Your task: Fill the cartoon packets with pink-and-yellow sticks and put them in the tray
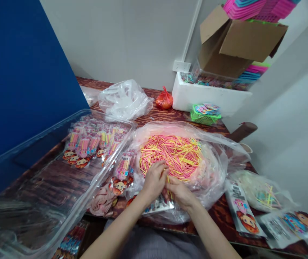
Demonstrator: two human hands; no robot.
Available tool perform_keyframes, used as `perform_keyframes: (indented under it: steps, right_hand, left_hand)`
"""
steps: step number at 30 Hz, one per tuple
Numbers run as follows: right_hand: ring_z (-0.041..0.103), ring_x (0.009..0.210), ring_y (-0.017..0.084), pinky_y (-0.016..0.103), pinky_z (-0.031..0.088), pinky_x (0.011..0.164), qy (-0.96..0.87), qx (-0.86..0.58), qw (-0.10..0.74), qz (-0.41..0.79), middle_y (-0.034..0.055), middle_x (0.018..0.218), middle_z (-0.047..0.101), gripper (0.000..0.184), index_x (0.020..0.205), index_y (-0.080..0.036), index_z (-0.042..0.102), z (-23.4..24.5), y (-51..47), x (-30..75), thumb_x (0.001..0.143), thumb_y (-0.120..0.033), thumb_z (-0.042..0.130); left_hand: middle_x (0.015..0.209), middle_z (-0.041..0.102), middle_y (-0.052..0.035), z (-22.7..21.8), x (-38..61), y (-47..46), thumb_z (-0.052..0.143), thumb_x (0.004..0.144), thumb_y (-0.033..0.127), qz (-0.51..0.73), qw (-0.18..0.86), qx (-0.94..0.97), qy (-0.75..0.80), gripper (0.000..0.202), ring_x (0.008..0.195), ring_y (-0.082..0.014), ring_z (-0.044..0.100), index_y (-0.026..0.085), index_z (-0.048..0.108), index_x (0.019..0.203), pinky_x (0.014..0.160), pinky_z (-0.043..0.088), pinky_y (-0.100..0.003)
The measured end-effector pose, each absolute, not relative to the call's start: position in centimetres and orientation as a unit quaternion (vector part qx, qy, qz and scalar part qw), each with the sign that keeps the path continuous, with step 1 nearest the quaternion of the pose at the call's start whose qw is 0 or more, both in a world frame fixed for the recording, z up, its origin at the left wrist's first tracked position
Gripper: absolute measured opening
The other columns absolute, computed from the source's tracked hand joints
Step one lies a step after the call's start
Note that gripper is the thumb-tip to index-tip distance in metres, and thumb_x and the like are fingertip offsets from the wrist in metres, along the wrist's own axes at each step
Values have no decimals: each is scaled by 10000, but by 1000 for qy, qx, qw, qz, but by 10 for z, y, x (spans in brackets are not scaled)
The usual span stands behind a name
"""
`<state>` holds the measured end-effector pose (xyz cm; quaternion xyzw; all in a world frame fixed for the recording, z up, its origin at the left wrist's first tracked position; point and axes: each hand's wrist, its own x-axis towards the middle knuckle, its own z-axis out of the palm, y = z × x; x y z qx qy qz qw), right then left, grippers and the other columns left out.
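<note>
A heap of thin pink and yellow sticks [171, 153] lies in an open clear plastic bag [213, 169] on the dark wooden table [224, 216]. My left hand [154, 180] rests at the heap's near edge, fingers curled round a few sticks. Touching it, my right hand [179, 192] pinches sticks over a small printed packet [156, 207] lying under both hands. A filled packet with a monkey face [121, 174] leans just left of my left hand.
A clear plastic bin [62, 201] at left holds several filled monkey packets [87, 147]. Empty printed packets [244, 214] lie at right. Farther back are a crumpled clear bag [124, 99], a red bag [164, 100], a green basket [205, 114], a white foam box [210, 95] and a cardboard box [235, 43].
</note>
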<state>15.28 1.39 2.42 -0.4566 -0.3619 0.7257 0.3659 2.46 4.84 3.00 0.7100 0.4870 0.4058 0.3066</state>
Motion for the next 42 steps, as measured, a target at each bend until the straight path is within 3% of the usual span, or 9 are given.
perform_keyframes:
  steps: [3, 7, 12, 16, 19, 23, 30, 34, 42]
  right_hand:
    - [475, 466, 97, 213, 368, 455, -371, -465, 406, 694, -49, 594, 554, 353, 769, -202, 546, 23, 9, 148, 742, -511, 714]
    - [562, 670, 156, 270, 467, 647, -442, -471, 466, 605, -10, 714, 615, 251, 831, -211, 602, 10, 2, 142, 802, -453, 665]
    - [600, 859, 218, 360, 481, 860, -508, -487, 501, 503, 26, 875, 670, 214, 903, -235, 655, -10, -12, 132, 843, -432, 597]
    - [609, 827, 210, 334, 488, 822, -524, -494, 493, 489, 30, 873, 683, 204, 943, -228, 678, -10, -19, 133, 885, -379, 554]
    - [613, 788, 191, 292, 476, 760, -536, -503, 480, 479, 14, 812, 673, 191, 873, -219, 677, -3, -21, 137, 916, -342, 538]
    - [631, 893, 196, 298, 457, 841, -541, -494, 492, 470, 21, 904, 698, 194, 917, -228, 695, 5, -22, 142, 937, -314, 523]
    - [635, 929, 195, 292, 451, 878, -542, -474, 505, 477, 22, 952, 712, 184, 962, -238, 714, 15, -25, 144, 935, -283, 538]
    - [637, 925, 197, 282, 457, 849, -537, -480, 504, 476, 25, 950, 717, 180, 957, -236, 720, 17, -27, 145, 931, -288, 549]
    - [642, 927, 196, 288, 447, 856, -544, -475, 505, 473, 23, 945, 720, 185, 972, -241, 724, 20, -26, 147, 932, -279, 548]
  left_hand:
    - [1243, 662, -110, 29, 20, 62, 439, 961, 273, 442, 310, 665, 515, 300, 1194, -234, 589, 194, 666, 1141, 1050, 438, -461]
    - [1500, 432, -122, 32, 4, 50, 483, 952, 308, 459, 251, 672, 524, 542, 1402, -249, 375, 212, 349, 1469, 1152, 297, -503]
    - [1539, 379, -89, 31, -2, 2, 421, 978, 255, 356, 225, 813, 403, 548, 1445, -237, 293, 250, 272, 1506, 1191, 214, -513]
    - [1531, 389, -100, 21, -7, -15, 410, 987, 266, 329, 276, 813, 394, 551, 1428, -223, 327, 250, 246, 1513, 1171, 278, -466]
    - [1371, 549, -121, 14, -12, -15, 378, 994, 263, 389, 292, 722, 492, 411, 1290, -224, 494, 218, 429, 1400, 1054, 419, -413]
    - [973, 656, -87, 5, -11, -16, 400, 973, 213, 295, 250, 760, 523, 244, 950, -233, 599, 188, 641, 1000, 836, 487, -392]
    - [1011, 586, -68, -9, -1, -18, 611, 850, 225, 220, 145, 806, 530, 187, 976, -270, 522, 197, 574, 1031, 844, 433, -418]
    - [920, 561, -48, -15, -2, -12, 562, 860, 160, 260, 167, 780, 545, 65, 898, -240, 525, 204, 524, 891, 769, 425, -359]
    - [820, 540, -21, -17, -8, -4, 475, 898, 141, 322, 241, 755, 518, 98, 807, -198, 528, 209, 476, 827, 703, 406, -298]
